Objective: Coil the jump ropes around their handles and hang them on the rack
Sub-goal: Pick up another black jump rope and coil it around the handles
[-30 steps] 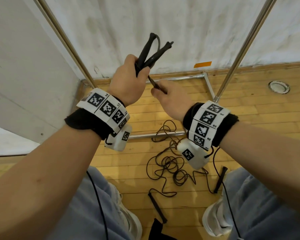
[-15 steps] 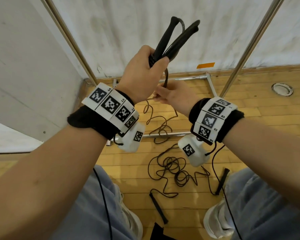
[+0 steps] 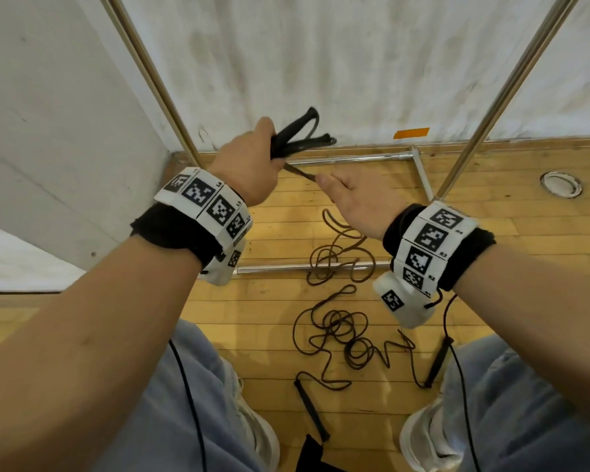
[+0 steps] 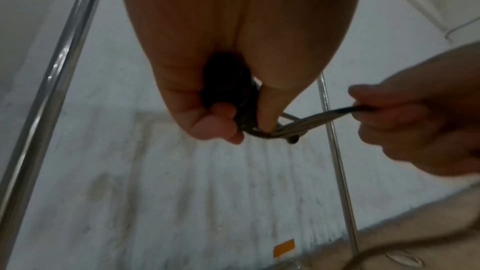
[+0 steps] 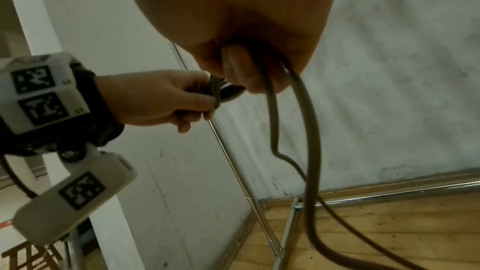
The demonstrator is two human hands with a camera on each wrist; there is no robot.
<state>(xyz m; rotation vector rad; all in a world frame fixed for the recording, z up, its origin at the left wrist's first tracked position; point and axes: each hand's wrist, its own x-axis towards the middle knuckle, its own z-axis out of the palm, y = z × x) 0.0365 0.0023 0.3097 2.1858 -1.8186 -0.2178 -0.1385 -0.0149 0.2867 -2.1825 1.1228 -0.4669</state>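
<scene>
L hand (image 3: 249,166) fingers wrapped tight on both black handles (image 3: 298,136) of one jump rope, held up in front of rack (image 3: 349,159). R hand (image 3: 361,199) fingers pinch the cord (image 3: 298,172) taut just beside L hand; cord slack (image 5: 310,151) drops from R hand to floor. 2nd jump rope (image 3: 343,338) lies tangled on wood floor (image 3: 511,206) betw. person's feet, handles apart.

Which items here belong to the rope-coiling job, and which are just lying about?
Job:
- paired handles gripped by left hand
- cord pinched by right hand
- second jump rope on the floor
- rack frame

Lying about:
- orange tape
- round floor fitting
</scene>
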